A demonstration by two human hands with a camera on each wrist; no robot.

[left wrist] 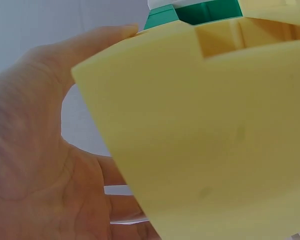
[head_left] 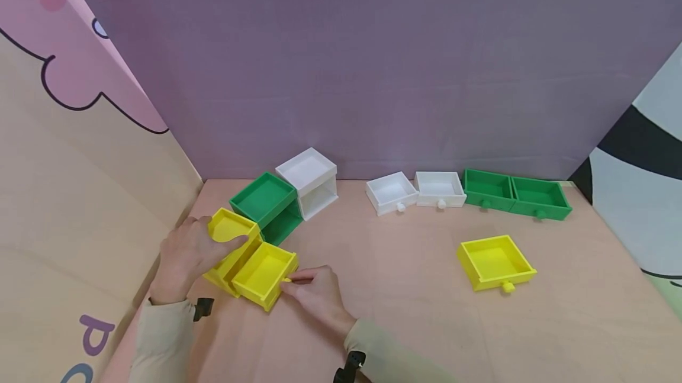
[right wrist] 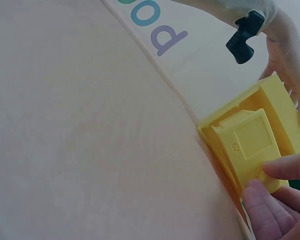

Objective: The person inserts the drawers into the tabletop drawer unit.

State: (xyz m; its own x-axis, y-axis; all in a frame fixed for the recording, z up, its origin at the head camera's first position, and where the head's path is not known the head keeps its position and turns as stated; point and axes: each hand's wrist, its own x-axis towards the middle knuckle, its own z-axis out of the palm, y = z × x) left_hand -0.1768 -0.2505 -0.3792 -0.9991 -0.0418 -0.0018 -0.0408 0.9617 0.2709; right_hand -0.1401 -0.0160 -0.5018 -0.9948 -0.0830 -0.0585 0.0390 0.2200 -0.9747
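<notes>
Sitting between right fingertips [right wrist: 257, 196] is a drawer knob [right wrist: 271, 185].

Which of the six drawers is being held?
The yellow drawer at the opening of the yellow housing: the right hand pinches it. The other yellow drawer, both white drawers and both green drawers stand farther right, untouched.

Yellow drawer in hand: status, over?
Left hand grips yellow casing. Right hand pinches yellow drawer by its knob. Drawer protrudes from casing opening. No obstruction visible.
</notes>
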